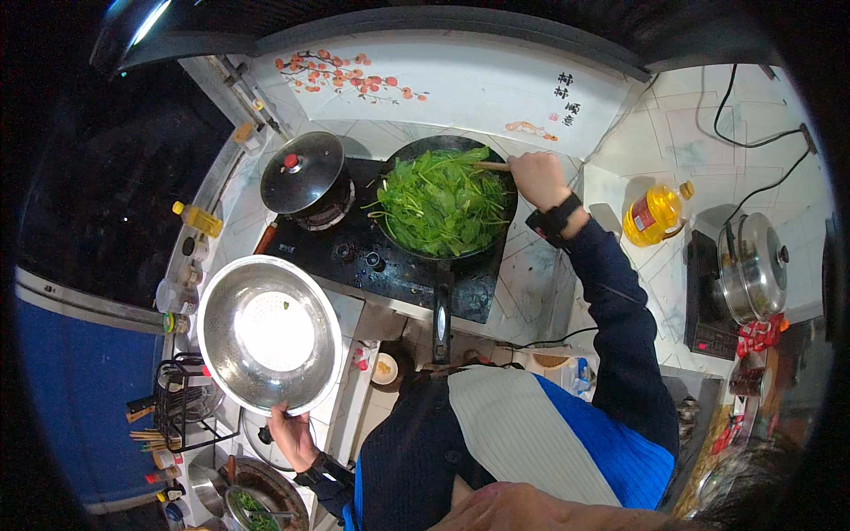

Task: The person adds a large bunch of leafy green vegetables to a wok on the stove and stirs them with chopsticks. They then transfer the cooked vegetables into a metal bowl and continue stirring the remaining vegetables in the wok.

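Observation:
A black wok (511,219) on the gas cooktop (312,265) is heaped with leafy greens (441,199), its handle pointing at my body. My right hand (541,180) grips the wooden handle (493,166) of a utensil whose far end is hidden in the greens at the wok's right side. At the lower left, my left hand (292,435) holds the rim of a perforated stainless steel colander (219,318). A scrap of green lies in the colander, which otherwise holds nothing visible.
Left of the wok stands a lidded pot (302,176). An oil bottle (654,216) and a steel steamer pot (754,265) stand at right. Jars and bottles (201,220) line the left ledge, above a black wire rack (179,398). Lower left, a bowl (255,511) holds greens.

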The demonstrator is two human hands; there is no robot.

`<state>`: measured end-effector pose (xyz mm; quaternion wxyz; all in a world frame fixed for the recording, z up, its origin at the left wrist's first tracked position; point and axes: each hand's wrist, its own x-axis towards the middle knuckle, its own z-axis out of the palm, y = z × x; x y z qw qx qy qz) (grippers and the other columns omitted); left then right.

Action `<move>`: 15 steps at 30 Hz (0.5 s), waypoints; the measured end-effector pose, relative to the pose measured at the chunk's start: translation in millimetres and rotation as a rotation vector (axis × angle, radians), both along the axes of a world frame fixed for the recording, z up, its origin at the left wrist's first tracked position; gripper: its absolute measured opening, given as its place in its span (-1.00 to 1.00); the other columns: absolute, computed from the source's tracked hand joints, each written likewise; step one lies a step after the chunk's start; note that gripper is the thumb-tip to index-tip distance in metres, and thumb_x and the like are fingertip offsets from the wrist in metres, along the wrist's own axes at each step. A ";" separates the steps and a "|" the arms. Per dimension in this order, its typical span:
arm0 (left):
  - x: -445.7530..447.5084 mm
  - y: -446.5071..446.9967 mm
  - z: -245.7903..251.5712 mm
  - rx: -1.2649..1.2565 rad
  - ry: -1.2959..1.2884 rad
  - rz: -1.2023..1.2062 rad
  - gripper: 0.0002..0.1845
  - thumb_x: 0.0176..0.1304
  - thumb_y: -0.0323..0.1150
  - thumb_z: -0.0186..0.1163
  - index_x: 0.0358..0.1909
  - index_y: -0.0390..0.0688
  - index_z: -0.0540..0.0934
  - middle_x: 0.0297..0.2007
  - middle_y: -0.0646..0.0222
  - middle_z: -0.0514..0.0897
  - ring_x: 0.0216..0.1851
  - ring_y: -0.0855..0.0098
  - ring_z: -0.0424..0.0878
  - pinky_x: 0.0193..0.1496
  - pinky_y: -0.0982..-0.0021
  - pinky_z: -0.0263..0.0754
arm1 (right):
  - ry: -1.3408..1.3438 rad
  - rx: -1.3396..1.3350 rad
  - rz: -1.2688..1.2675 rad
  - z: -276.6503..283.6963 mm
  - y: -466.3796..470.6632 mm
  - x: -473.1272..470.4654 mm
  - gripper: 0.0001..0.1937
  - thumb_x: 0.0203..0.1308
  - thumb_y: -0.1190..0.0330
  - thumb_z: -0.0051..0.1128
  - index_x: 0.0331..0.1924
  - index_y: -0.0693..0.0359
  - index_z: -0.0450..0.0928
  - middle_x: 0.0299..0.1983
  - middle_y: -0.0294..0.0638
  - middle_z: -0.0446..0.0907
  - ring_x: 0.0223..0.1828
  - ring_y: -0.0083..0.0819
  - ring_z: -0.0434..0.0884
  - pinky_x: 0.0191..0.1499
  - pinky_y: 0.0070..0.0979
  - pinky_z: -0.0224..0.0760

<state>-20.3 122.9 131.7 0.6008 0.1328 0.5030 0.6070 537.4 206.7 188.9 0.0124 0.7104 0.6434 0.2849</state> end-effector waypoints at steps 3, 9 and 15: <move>0.0 2.7 0.4 -0.002 0.014 -0.018 -0.70 0.02 -0.51 0.06 -0.14 -0.26 0.40 -0.22 0.29 0.52 -0.27 0.36 0.55 -0.31 0.29 0.57 | 0.075 -0.147 -0.162 -23.9 9.9 -1.5 -0.88 0.02 0.36 -0.06 -0.49 0.12 0.54 -0.61 -0.20 0.54 -0.54 -0.24 0.58 -0.53 -0.31 0.39; -2.9 2.3 0.5 0.010 0.031 0.007 -0.70 0.02 -0.53 0.05 -0.14 -0.26 0.39 -0.22 0.29 0.51 -0.28 0.34 0.53 -0.26 0.27 0.56 | 0.125 -0.273 -0.002 -31.2 -1.6 16.4 -0.88 0.00 0.38 -0.02 -0.48 0.12 0.58 -0.55 -0.18 0.57 -0.48 -0.23 0.61 -0.47 -0.33 0.45; -2.5 6.3 1.4 0.045 -0.021 -0.027 -0.66 0.01 -0.54 0.04 -0.10 -0.30 0.38 -0.17 0.23 0.51 -0.22 0.30 0.54 -0.20 0.21 0.56 | 0.097 -0.316 -0.105 -15.3 -7.4 6.7 -0.87 -0.07 0.35 0.03 -0.60 0.07 0.60 -0.56 -0.22 0.59 -0.47 -0.32 0.62 -0.49 -0.42 0.44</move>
